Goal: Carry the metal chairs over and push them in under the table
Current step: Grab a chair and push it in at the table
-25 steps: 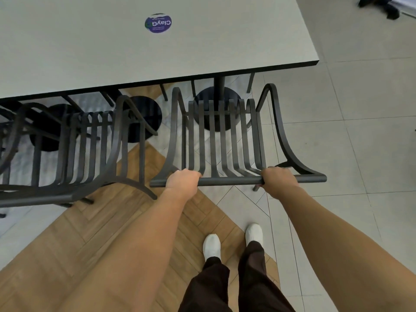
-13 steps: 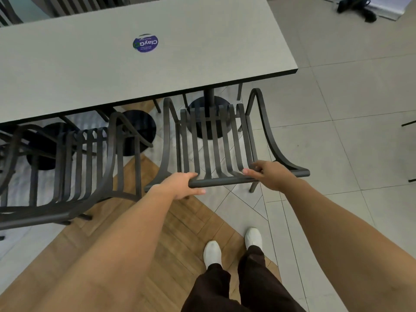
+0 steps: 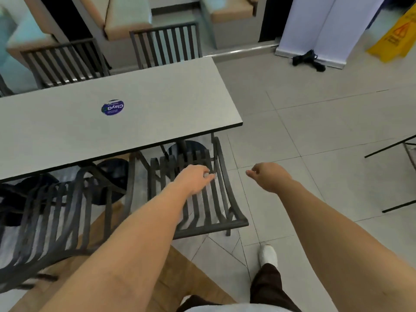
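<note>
A dark metal slatted chair [image 3: 213, 225] stands with its seat partly under the grey table [image 3: 157, 102], near the table's right end. A second metal chair [image 3: 51, 224] sits to its left, also tucked under the table edge. My left hand [image 3: 193, 180] hovers above the right chair's seat slats, fingers loosely curled, holding nothing. My right hand [image 3: 269, 177] hangs in the air to the right of that chair over the tiles, fingers curled loosely, empty. Neither hand touches the chair.
Two more slatted chairs [image 3: 166, 45] stand at the table's far side. A round purple sticker [image 3: 112, 107] is on the tabletop. A yellow wet-floor sign [image 3: 396, 39] and a white banner stand [image 3: 319, 30] are at far right. Another table's dark legs [image 3: 391, 176] show at right.
Both hands have let go of the chair's top rail and lifted away. The view has risen and pulled back, and my left foot has stepped back out of sight.
</note>
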`<state>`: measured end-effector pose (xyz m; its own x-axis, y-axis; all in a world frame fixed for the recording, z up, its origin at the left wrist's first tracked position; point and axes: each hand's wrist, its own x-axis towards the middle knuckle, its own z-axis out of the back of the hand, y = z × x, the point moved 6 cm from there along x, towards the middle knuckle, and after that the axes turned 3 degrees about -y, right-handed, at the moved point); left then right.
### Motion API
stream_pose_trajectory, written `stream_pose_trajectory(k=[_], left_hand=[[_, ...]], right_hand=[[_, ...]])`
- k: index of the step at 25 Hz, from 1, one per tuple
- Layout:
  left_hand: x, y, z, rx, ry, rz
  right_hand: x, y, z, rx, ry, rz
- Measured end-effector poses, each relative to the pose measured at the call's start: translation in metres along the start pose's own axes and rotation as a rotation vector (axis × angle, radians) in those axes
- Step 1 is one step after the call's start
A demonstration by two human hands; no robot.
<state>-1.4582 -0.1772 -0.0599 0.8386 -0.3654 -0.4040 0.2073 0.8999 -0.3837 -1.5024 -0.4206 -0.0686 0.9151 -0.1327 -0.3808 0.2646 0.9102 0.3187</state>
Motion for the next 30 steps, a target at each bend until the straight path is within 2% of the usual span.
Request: stream_pose_trajectory(k=[7,12,20,26,30], left_hand=[[0.119,-0.155,0.002,-0.099,-0.047,0.019],[0.193,-0.216,0.017,-0.175,-0.100,0.043],[0.358,-0.248,0.084,-0.139,-0.151,0.085],[0.510,-0.260,0.171,-0.133,-0.175,0.081],[0.593,-0.259,0.230,-0.103,-0.186,0.117]], right_hand=[[0.082,-0.139,0.112,-0.096,0.041,-0.023],[0.153,-0.193,0.187,-0.125,0.015,-0.041],[0.310,-0.198,0.270,-0.124,-0.004,0.032],[0.463,-0.186,0.352,-0.116,-0.031,0.039],[0.562,-0.176,0.402,-0.025,-0.067,0.045]])
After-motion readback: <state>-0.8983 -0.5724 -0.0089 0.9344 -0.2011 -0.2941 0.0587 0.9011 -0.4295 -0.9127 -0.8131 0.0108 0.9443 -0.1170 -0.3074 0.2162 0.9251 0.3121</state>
